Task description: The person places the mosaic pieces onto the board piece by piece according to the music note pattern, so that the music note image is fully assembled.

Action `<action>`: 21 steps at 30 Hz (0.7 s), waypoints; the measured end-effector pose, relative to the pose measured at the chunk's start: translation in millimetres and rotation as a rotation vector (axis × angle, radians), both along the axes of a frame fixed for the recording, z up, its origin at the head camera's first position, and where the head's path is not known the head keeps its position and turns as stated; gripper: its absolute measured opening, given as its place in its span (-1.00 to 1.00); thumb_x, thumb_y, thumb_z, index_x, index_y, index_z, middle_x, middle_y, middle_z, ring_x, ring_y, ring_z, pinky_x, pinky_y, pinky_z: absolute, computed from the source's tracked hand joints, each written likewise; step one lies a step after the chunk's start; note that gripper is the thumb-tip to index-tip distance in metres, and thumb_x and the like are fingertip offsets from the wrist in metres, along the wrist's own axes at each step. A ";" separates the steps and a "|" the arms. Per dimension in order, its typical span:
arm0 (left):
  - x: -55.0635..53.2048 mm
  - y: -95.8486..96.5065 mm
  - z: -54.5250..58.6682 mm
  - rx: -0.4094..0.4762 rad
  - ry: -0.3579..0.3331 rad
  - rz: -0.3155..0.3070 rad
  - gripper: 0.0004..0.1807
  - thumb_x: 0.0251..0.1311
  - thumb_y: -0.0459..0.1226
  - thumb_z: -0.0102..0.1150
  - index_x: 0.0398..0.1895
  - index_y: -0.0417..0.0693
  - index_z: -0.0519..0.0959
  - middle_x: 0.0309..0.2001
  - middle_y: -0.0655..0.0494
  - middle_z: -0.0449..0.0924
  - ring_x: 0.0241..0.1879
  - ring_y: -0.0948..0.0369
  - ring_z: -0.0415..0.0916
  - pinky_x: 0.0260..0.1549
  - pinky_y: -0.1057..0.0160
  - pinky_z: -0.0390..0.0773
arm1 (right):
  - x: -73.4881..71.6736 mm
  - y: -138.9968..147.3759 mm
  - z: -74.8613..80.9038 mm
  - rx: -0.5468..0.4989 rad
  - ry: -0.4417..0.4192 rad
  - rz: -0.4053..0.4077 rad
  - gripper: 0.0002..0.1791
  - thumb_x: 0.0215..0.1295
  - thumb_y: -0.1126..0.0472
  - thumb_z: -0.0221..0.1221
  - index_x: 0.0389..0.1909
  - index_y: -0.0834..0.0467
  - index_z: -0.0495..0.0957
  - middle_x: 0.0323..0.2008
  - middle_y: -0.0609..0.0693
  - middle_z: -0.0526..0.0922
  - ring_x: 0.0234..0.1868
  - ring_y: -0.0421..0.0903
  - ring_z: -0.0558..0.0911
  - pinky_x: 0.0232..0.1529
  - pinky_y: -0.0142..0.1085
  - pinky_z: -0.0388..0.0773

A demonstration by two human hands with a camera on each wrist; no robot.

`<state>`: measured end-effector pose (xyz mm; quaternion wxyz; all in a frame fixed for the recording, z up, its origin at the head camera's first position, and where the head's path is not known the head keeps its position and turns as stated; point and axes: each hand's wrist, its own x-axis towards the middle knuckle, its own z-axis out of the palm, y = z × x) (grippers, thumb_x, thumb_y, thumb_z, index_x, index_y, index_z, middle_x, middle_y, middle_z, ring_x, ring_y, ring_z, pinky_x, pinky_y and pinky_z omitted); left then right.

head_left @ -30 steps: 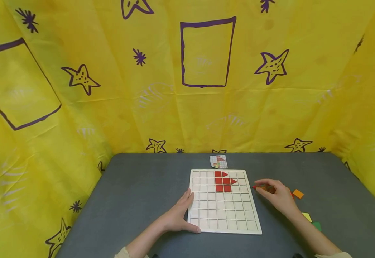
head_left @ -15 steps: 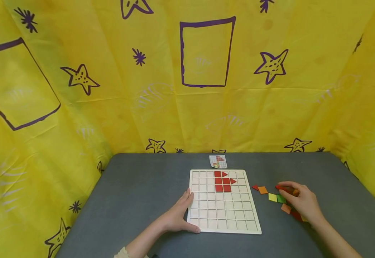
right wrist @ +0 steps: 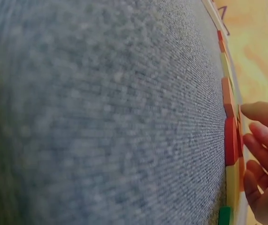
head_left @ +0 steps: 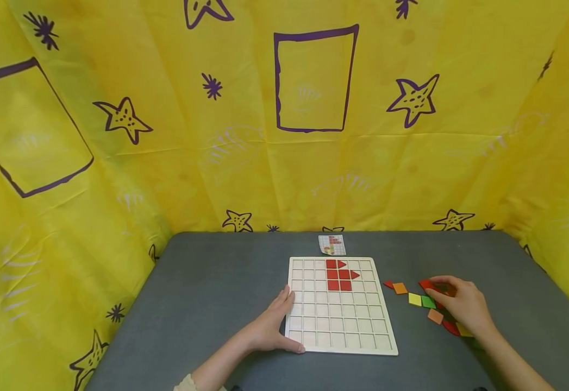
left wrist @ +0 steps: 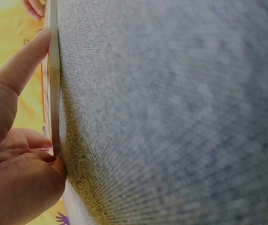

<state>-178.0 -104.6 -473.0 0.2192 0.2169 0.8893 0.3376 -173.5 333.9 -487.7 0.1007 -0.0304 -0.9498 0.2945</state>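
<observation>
My left hand [head_left: 270, 326] steadies the white gridded board [head_left: 330, 326], its fingers along the left edge and thumb on the near-left corner. In the left wrist view, the board's edge [left wrist: 54, 89] shows side-on with the fingers against it. Several red tiles [head_left: 339, 275], square and triangular, sit in the upper cells. My right hand [head_left: 465, 304] is over the loose tiles right of the board, thumb and index finger apart around a red tile [head_left: 426, 284]. The right wrist view shows the thumb close at the row of tiles [right wrist: 230, 140] and the other fingers loosely bent; the palm hides some tiles.
A small printed pattern card [head_left: 332, 245] lies behind the board. Between board and right hand are a red triangle [head_left: 388, 284], orange tiles [head_left: 400, 288], a yellow tile [head_left: 414, 299] and a green one [head_left: 428, 302]. A yellow patterned cloth [head_left: 308, 179] stands around the grey table [head_left: 216, 282].
My right hand has moved right from the small red triangle beside the board to the tiles farther right, uncovering several tiles. The left hand and board stay put.
</observation>
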 end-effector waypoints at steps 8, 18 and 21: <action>-0.3 1.0 0.6 0.004 0.005 -0.003 0.29 -0.22 0.09 0.50 0.49 -0.18 -0.08 0.53 -0.09 -0.31 0.50 -0.02 -0.31 0.33 -0.20 0.02 | -1.2 -3.3 -0.7 0.000 0.019 0.000 -0.60 0.15 0.00 0.31 -0.10 0.20 0.63 -0.31 0.15 0.66 -0.29 0.01 0.40 -0.38 -0.23 0.22; -0.7 0.1 0.2 0.002 0.002 -0.005 0.28 -0.22 0.09 0.50 0.49 -0.17 -0.08 0.53 -0.10 -0.30 0.50 -0.03 -0.30 0.32 -0.20 0.02 | -3.7 -2.9 -0.7 -0.011 0.004 0.026 -0.62 0.16 0.03 0.31 -0.08 0.18 0.62 -0.34 0.07 0.68 -0.46 -0.22 0.45 -0.49 -0.32 0.32; -0.5 0.1 0.2 0.001 0.005 -0.005 0.29 -0.22 0.09 0.50 0.49 -0.17 -0.07 0.53 -0.09 -0.30 0.50 -0.03 -0.30 0.32 -0.20 0.03 | -3.4 -2.9 -0.7 -0.017 -0.001 0.027 -0.60 0.16 0.01 0.31 -0.08 0.18 0.62 -0.34 0.07 0.69 -0.48 -0.25 0.46 -0.49 -0.33 0.33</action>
